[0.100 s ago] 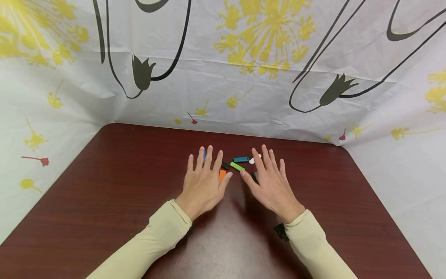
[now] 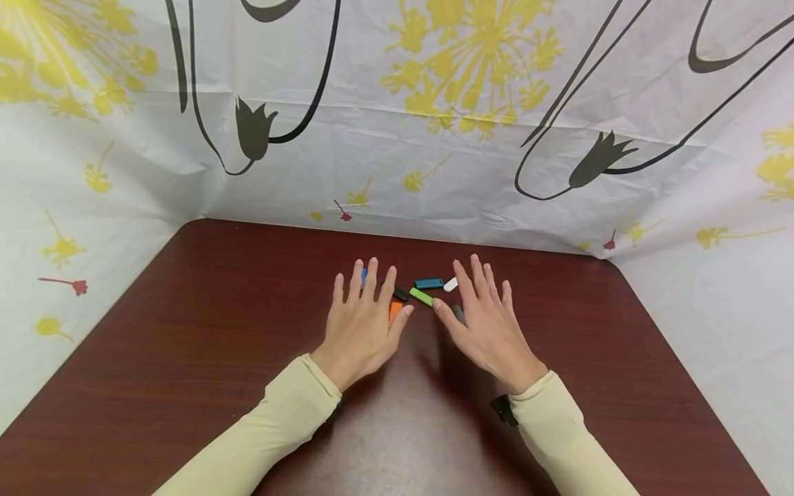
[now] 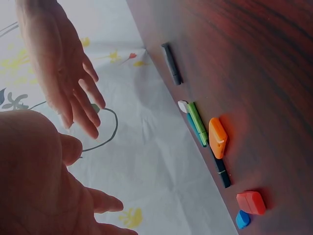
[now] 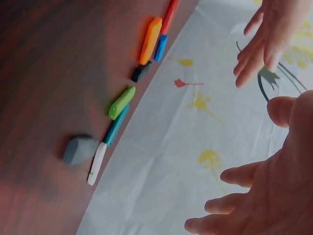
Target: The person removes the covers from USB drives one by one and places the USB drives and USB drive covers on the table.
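Note:
My left hand, fingers spread and palm down, hovers above the table with nothing in its grasp. Around and beneath it are small oblong pieces that look like USB flash drives: blue, red, orange and black. The red one is hidden in the head view. To the right, my right hand is also raised with spread fingers and holds nothing. Near its thumb and fingers lie green, teal, white and dark grey pieces.
The dark red-brown table has rounded far corners. White cloth printed with yellow and grey plants hangs behind it and at both sides. A dark device is under the right wrist.
My right hand has shifted slightly to the right, uncovering more of the grey piece. My left hand is almost unmoved, and the small pieces stay in place.

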The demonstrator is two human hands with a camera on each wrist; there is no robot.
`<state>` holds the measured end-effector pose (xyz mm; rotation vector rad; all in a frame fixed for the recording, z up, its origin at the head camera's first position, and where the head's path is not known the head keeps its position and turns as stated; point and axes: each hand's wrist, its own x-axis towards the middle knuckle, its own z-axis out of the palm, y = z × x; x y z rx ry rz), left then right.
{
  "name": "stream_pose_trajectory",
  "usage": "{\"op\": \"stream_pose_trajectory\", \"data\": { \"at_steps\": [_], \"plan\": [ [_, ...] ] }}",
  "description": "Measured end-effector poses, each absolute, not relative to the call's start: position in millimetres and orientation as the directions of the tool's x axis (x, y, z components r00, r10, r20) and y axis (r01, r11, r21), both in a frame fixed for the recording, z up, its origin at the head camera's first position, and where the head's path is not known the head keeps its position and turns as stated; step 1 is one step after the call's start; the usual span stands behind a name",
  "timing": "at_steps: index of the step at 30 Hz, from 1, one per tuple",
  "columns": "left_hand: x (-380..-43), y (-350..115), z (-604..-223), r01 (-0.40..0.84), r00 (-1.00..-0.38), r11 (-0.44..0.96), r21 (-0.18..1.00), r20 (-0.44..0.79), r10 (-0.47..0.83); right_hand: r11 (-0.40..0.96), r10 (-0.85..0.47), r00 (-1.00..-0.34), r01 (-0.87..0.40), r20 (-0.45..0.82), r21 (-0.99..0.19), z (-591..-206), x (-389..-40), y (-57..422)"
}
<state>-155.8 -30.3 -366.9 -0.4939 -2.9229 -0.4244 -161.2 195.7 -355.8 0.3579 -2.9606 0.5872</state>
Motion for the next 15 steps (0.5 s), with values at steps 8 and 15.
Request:
{"op": "stream_pose_trajectory", "data": {
  "at_steps": [8,15],
  "plan": [
    [-155.3,-30.5,-366.8,0.345,-0.934,0.902,0.261,0.189,0.303,0.897,-0.187,-0.970,-0.232,0.153,-0.376,-346.5,-164.5,206.8],
    [-154.9,-29.9,-367.5,0.345,-0.935,0.902,0.260,0.186,0.304,0.895,-0.153,-0.977,-0.202,0.150,-0.399,-342.2,-168.8,215.5]
  ]
}}
